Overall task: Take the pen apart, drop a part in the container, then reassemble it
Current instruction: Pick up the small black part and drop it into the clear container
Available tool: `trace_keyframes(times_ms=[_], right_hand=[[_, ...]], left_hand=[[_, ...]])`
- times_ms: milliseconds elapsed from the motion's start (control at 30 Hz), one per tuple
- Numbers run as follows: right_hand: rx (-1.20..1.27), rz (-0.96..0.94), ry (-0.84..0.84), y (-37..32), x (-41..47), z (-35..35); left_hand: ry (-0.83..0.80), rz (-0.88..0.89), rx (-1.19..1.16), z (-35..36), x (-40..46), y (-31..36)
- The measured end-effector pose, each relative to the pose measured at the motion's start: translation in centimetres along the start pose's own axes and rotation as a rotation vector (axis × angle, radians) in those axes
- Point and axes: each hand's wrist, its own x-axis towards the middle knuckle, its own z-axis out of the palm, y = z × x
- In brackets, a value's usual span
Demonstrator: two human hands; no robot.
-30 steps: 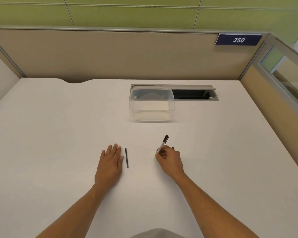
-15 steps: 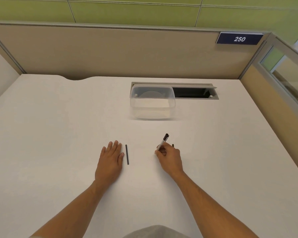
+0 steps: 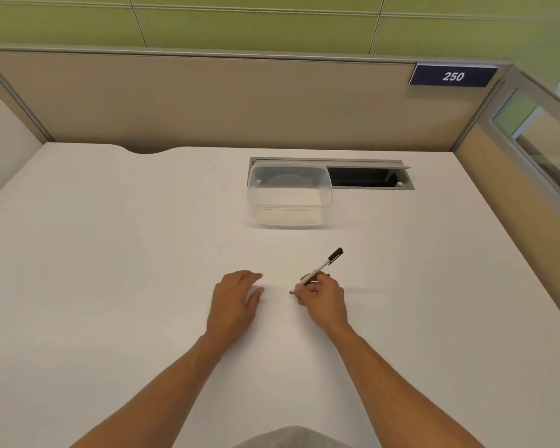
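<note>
Centre of the frame, the right hand [image 3: 320, 297] has its fingers curled round the pen [image 3: 319, 269], pinching the lower barrel; the pen's long axis runs on a diagonal, dark capped end up toward the upper right, the other end down at lower left by the fingertips, close to the white table [image 3: 110, 286]; the barrel is slim, white and smooth, with a dark cap and clip; a small dark bit peeks out just behind the knuckles, too small to identify. The left hand [image 3: 236, 300] sits just left of it, knuckles up, fingers bent downward onto the tabletop, blurred; whether anything lies under those fingers I cannot tell. Above the pen, well apart, the container [image 3: 290, 195] stands upright; clear plastic, rounded rectangular, open-topped, glossy; it sits against a grey metal-framed cable slot [image 3: 369, 177] at the desk's far side; matte table, beige fabric partition behind.
</note>
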Motion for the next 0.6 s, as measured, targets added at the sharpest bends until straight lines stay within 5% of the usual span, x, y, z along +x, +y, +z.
trace_keyframes(times_ms=[200, 600], right_hand=[[0.12, 0.003, -0.017, 0.6, 0.1, -0.2], [0.39, 0.075, -0.08, 1.0, 0.6, -0.4]], left_hand=[[-0.14, 0.152, 0.03, 2.0, 0.4, 2.6], [-0.255, 0.079, 0.025, 2.5, 1.5, 4.1]])
